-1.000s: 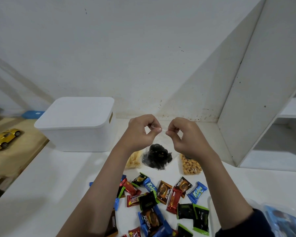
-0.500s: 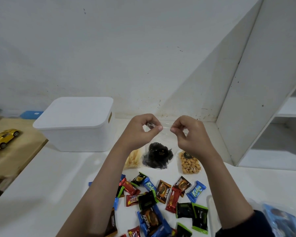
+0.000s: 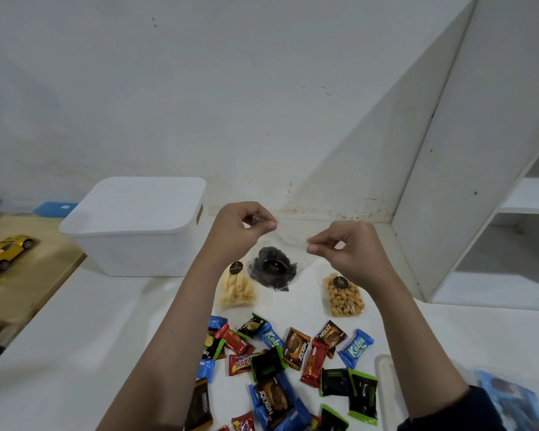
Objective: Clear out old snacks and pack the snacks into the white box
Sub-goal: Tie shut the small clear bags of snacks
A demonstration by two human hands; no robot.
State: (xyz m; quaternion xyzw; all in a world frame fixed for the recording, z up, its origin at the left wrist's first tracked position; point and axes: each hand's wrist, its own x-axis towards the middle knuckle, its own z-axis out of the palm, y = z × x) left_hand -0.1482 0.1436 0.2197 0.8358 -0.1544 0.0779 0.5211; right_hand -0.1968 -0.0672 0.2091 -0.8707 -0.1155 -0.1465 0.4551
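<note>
At frame centre, the left hand [image 3: 240, 234] and right hand [image 3: 349, 250] each pinch a top corner of a clear bag [image 3: 273, 269] of dark snacks, holding it up over the white table [image 3: 75, 337]. Below lie a pale chip bag [image 3: 235, 289], a nut bag [image 3: 344, 295] and scattered wrapped snacks [image 3: 293, 368]. Left of centre sits the white box [image 3: 137, 225], lid on.

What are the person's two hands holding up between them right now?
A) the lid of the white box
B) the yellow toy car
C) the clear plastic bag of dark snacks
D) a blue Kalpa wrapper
C: the left hand and right hand each pinch a top corner of the clear plastic bag of dark snacks, which hangs between them.
</note>
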